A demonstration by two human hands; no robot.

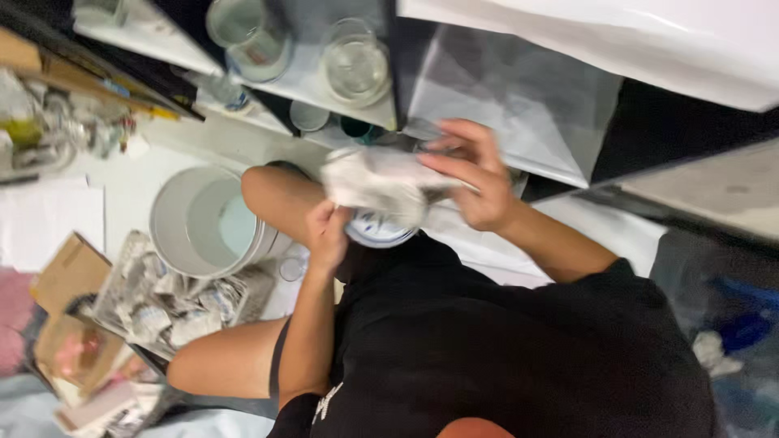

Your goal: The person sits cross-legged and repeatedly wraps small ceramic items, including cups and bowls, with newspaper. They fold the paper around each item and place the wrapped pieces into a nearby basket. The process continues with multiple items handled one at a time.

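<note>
A crumpled sheet of paper point(377, 182) is sitting on top of a round bowl point(380, 229) with a blue-patterned rim, and both are being held up in front of the person's dark shirt, just above a bent knee point(280, 195). The left hand point(329, 235) is gripping the bowl's near rim, fingers curled tight around it. The right hand point(475, 174) is pressing in from the other side, fingers half-spread over the paper's edge and closing on it. The whole bundle is blurring, so the paper's folds are hard to read.

Moving outward: a white bucket point(207, 223) is standing on the floor just left of the knee, close to it. Beside the bucket's lower edge a wire basket point(166, 304) is holding wads of newspaper. A small glass point(292, 268) is sitting between bucket and leg. Further left, cardboard point(69, 272) is lying flat near the basket.

Above the hands, glass jars point(353, 65) are standing on a pale shelf point(312, 85), near its front edge, with another glass vessel point(247, 36) to their left. To the right of the shelf, a clear plastic sheet point(519, 105) is draping down behind the right hand.
</note>
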